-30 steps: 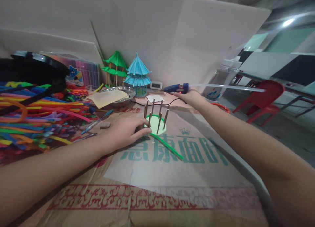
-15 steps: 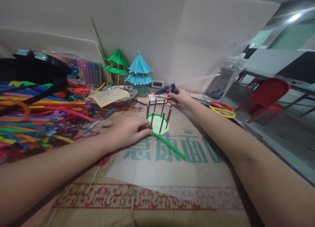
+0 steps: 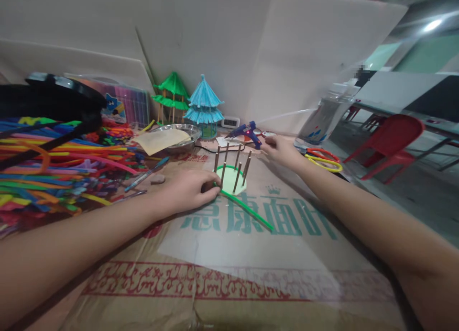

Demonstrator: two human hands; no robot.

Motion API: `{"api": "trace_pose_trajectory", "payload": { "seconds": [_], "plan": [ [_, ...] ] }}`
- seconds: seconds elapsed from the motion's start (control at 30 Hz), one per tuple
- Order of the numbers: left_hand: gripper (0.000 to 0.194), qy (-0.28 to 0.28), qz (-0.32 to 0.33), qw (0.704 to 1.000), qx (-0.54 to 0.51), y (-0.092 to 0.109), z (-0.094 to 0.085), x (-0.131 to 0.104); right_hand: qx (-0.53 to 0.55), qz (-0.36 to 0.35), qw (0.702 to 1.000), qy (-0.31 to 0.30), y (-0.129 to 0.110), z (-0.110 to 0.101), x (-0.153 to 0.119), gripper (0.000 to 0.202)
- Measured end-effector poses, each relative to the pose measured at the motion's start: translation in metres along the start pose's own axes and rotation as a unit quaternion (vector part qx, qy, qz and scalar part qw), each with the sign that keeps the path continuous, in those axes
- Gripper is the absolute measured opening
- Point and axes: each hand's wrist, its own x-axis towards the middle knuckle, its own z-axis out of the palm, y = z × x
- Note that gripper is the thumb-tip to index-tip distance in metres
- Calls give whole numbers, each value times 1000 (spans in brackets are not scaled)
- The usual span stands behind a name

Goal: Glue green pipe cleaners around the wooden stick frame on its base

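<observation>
A pale green base [image 3: 232,182] with several upright brown sticks [image 3: 237,175] stands on the printed cardboard. My left hand [image 3: 190,190] is at its left edge, thumb and fingers closed on a green pipe cleaner [image 3: 247,209]. One stretch of the pipe cleaner lies along the base's rim; its free end slants toward me on the right. Behind the base rests a blue hot glue gun [image 3: 247,131] with a small red light, a clear glue stick sticking out of its back. Just right of its handle, apart from it, my right hand [image 3: 281,150] has its fingers apart and holds nothing.
Colourful pipe cleaners [image 3: 53,168] are heaped at the left. Green [image 3: 172,99] and blue [image 3: 203,104] model pavilions stand behind a metal dish [image 3: 193,132]. Scissors [image 3: 324,159] and a clear pump bottle [image 3: 322,118] are at the right. Pens [image 3: 147,174] lie left of my left hand.
My right hand has let go of the glue gun and drawn back to the right. The glue gun now rests on the table. My left hand stays at the base with the pipe cleaner.
</observation>
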Motion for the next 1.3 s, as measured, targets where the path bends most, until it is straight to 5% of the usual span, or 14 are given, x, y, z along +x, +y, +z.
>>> {"api": "trace_pose_trajectory", "payload": {
  "seconds": [0.2, 0.37, 0.47, 0.6, 1.0, 1.3],
  "plan": [
    [24, -10, -8, 1000, -1, 1, -2, 1, -69, -98, 993, 8, -35, -18, -62, 25],
    [24, -9, 3, 1000, 2, 1, -1, 1, -95, -122, 969, -190, -90, -23, -125, 32],
    [25, -10, -3, 1000, 6, 1, -1, 1, -159, -162, 947, -226, -103, -18, -146, 34],
    [24, -14, 0, 1000, 5, 1, -1, 1, -212, -183, 936, -213, -96, -11, -147, 10],
    [23, -8, 13, 1000, 3, 0, -1, 2, -222, -213, 937, -163, -79, -5, -130, 13],
    [25, -19, 9, 1000, 3, 2, -2, 4, -43, -94, 982, -159, -55, 7, -103, 9]
  ]
}}
